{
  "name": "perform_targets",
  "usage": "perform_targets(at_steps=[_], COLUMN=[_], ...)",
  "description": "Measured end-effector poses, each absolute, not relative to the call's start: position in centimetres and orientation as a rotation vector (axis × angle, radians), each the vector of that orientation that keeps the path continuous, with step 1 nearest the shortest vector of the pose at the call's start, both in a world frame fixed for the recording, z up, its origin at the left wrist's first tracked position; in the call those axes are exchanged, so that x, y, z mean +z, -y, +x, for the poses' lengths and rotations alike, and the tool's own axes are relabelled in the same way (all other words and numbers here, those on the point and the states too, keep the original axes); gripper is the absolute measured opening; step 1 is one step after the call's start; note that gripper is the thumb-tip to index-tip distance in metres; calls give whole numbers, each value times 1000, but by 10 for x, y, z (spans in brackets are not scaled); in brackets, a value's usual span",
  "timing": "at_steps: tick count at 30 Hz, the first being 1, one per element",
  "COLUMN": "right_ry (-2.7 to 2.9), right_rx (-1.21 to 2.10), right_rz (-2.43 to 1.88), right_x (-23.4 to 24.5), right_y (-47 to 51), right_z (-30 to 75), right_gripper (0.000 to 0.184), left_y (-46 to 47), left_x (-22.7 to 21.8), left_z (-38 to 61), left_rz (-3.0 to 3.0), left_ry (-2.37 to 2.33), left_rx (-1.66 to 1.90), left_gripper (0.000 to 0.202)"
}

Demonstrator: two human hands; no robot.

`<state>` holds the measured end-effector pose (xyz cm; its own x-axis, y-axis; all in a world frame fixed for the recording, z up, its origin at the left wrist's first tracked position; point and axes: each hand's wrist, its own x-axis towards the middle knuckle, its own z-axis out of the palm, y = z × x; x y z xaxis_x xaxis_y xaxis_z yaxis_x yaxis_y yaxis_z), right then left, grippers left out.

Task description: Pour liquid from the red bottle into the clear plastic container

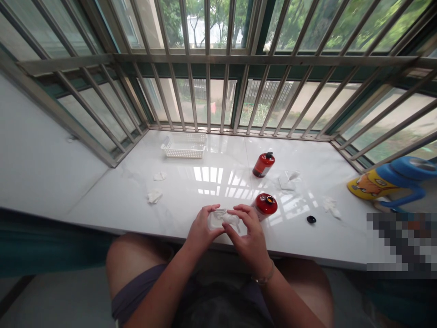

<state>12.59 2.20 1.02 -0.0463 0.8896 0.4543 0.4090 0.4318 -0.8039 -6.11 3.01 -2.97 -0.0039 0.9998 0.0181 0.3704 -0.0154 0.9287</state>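
Near the ledge's front edge, my left hand is closed around one end of a small clear plastic packet. My right hand has its thumb and fingers closed on a white, tissue-like piece at the packet's other end. Whether that piece is inside the packet or partly out, I cannot tell. Just beyond my right hand stands a red bottle with its neck uncapped. A black cap lies on the surface farther right. Behind, a second red bottle has a black top on.
A white perforated basket sits at the back left. Crumpled white tissues lie on the left and right. Another clear packet is right of the bottles. At the far right is a blue and yellow flask. Metal window bars line the back.
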Motion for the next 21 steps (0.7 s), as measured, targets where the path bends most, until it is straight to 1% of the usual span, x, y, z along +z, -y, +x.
perform_targets(at_steps=[14, 21], right_ry=[1654, 1684], right_rx=[601, 482], right_rz=[-1210, -1091], right_x=[11, 19], right_y=[-21, -15], right_z=[125, 135], right_gripper=[27, 28], left_y=[-30, -30], left_x=[-30, -32], left_z=[-61, -61], left_rz=[1506, 1533], left_ry=[-1476, -1467], left_rx=[1042, 1067], left_gripper=[59, 61])
